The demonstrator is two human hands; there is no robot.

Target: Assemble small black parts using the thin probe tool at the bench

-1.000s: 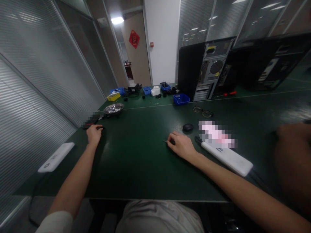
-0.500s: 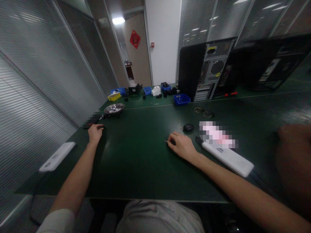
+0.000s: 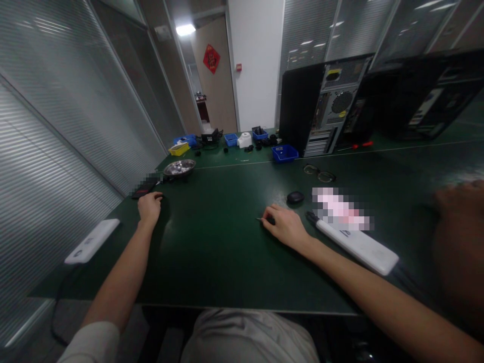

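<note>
My right hand [image 3: 284,224] rests on the green table [image 3: 212,242] with its fingers curled together. From between thumb and fingertips a thin pale tip [image 3: 258,219] sticks out to the left, and something dark shows under the palm; its kind is unclear. Just beyond that hand lies a black computer mouse [image 3: 295,197]. Farther left, my left hand [image 3: 149,206] lies on the table, fingers closed; whatever they hold, if anything, is hidden. A dark, partly blurred flat thing [image 3: 143,189] is right beside it, and a shiny metal bowl [image 3: 179,168] stands beyond.
White power strips lie at left [image 3: 93,241] and right [image 3: 357,245]. Eyeglasses [image 3: 319,173], a blue bin [image 3: 285,153] and a computer tower [image 3: 302,111] are farther back. A yellow bin [image 3: 179,148] stands at far left. Another person's blurred arm [image 3: 459,237] is at the right edge.
The view has shifted slightly, so the whole scene sits a little to the right. My hands keep almost the same pose on the table. The other person's blurred hand has shifted slightly.
</note>
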